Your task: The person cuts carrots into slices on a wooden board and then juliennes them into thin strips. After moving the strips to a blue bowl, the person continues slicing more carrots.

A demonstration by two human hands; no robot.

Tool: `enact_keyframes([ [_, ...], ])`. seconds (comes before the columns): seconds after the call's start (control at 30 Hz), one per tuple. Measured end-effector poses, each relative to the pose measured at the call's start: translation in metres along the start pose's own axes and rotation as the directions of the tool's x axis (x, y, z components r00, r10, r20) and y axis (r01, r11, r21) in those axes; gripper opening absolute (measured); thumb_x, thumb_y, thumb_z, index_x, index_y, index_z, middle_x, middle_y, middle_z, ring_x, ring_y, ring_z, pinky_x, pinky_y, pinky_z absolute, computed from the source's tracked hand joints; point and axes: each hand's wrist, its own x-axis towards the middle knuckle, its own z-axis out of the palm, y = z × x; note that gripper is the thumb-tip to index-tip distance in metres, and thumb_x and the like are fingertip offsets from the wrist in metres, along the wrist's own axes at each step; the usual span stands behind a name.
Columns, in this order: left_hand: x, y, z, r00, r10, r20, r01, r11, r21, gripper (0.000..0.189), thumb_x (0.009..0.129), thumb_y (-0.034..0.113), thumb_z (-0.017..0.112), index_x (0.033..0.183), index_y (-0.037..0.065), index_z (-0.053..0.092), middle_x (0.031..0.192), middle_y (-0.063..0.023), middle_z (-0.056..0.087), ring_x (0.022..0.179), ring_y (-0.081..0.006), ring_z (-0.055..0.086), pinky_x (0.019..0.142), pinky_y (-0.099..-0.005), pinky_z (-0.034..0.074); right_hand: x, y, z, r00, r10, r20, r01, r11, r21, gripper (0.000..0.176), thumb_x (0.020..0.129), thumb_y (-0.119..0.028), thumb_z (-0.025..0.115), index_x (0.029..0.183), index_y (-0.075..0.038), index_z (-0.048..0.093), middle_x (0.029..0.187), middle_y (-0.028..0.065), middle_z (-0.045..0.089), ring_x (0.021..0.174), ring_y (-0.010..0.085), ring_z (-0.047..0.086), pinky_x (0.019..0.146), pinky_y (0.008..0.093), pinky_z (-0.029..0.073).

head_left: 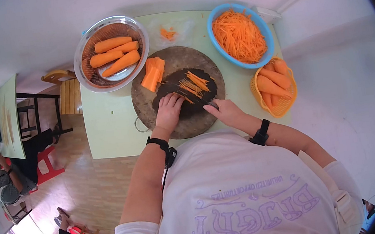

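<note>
A round dark chopping board (148,108) lies on the pale green table. My left hand (169,111) presses down on it, fingers bent and close together, over something I cannot make out. In my right hand (224,111) is the handle of a knife (213,105); its dark blade points up and left, hard to tell from the board. Thin carrot strips (195,84) lie just beyond the blade. Carrot slices (153,74) are stacked at the board's upper left.
Peeled carrots (113,44) fill a metal bowl (82,69) at upper left. Shreds are heaped in a blue basin (270,37); whole carrots lie in a yellow basket (294,92). A plastic bag (183,25) lies behind the board. Two people sit farther left.
</note>
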Motion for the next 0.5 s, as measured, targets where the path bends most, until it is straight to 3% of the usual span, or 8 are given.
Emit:
enact_keyframes([
  [0.37,-0.0013,-0.0012,0.0015,0.999,0.017,-0.042,-0.016,1.0,0.021,0.036,0.076,0.005,0.062,0.112,0.007,0.063,0.114,-0.0081,0.06,0.114,-0.0279,0.053,0.097,-0.0404,0.042,0.0024,-0.0066,-0.0025,0.999,-0.041,0.02,0.042,0.997,-0.064,0.055,0.096,-0.048,0.051,0.099,0.005,0.064,0.092,0.0263,0.066,0.09,0.0428,0.062,0.078,0.0465,0.049],
  [0.43,-0.0024,-0.0013,0.0019,1.0,0.0,0.0,0.0,1.0,0.023,0.037,0.078,0.006,0.056,0.115,0.007,0.061,0.118,-0.0078,0.057,0.118,-0.0269,0.05,0.102,-0.0406,0.039,0.0038,-0.0044,0.0021,0.987,-0.135,-0.083,0.128,0.988,-0.082,0.046,0.095,-0.042,0.057,0.087,0.003,0.062,0.075,0.0222,0.063,0.07,0.0385,0.062,0.065,0.0432,0.048],
  [0.5,-0.0031,-0.0021,0.0033,1.0,-0.003,0.001,0.003,1.0,0.023,0.037,0.079,0.007,0.056,0.115,0.007,0.062,0.119,-0.0078,0.057,0.119,-0.0268,0.05,0.102,-0.0406,0.039,0.0048,-0.0064,0.0014,0.988,-0.138,-0.067,0.131,0.987,-0.095,0.047,0.095,-0.043,0.057,0.087,0.003,0.062,0.075,0.0225,0.063,0.07,0.0388,0.062,0.066,0.0436,0.048],
])
